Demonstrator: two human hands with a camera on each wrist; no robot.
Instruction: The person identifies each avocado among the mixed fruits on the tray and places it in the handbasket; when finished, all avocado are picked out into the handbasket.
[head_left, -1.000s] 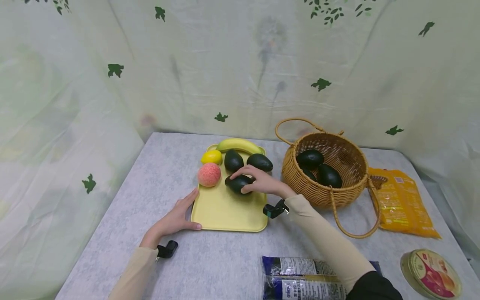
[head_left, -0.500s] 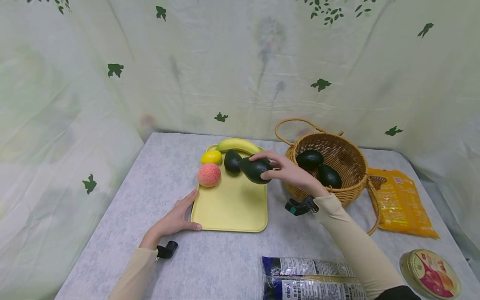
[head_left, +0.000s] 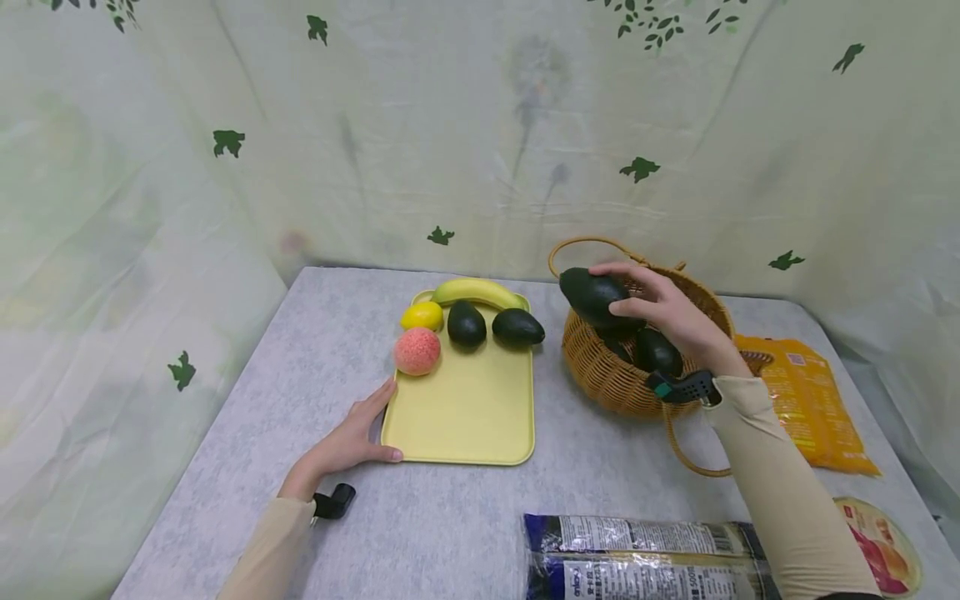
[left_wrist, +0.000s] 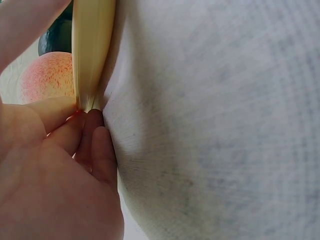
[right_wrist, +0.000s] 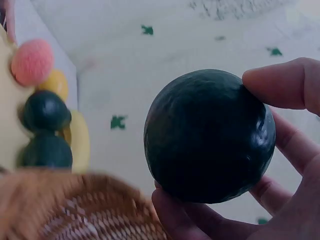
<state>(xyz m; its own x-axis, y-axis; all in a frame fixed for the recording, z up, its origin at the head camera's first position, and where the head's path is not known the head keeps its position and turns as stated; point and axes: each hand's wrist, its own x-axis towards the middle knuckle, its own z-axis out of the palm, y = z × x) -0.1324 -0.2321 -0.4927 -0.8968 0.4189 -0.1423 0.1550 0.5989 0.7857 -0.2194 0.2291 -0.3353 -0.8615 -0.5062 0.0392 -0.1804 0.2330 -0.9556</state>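
Note:
My right hand (head_left: pixel 667 312) grips a dark green avocado (head_left: pixel 588 296) above the left side of the wicker basket (head_left: pixel 607 379). In the right wrist view the thumb and fingers hold this avocado (right_wrist: pixel 210 137) round its sides. Inside the basket another avocado (head_left: pixel 660 353) shows, and others are partly hidden by the hand. My left hand (head_left: pixel 345 437) touches the yellow tray (head_left: pixel 461 425) at its left edge, fingers and thumb spread apart. On the tray are a banana (head_left: pixel 480 291), a lemon (head_left: pixel 422 316), a peach (head_left: pixel 417 351) and two avocados (head_left: pixel 467 325).
An orange bag (head_left: pixel 813 408) lies right of the basket. Dark blue packages (head_left: pixel 637 558) lie at the table's front, near a round tin (head_left: pixel 888 546) partly behind the right sleeve. The basket's handle (head_left: pixel 592 239) stands up at the back left. A leaf-print curtain (head_left: pixel 487 150) hangs behind.
My right hand has lifted the avocado off the tray's middle and carried it right, to above the basket. The left hand stays at the tray's edge.

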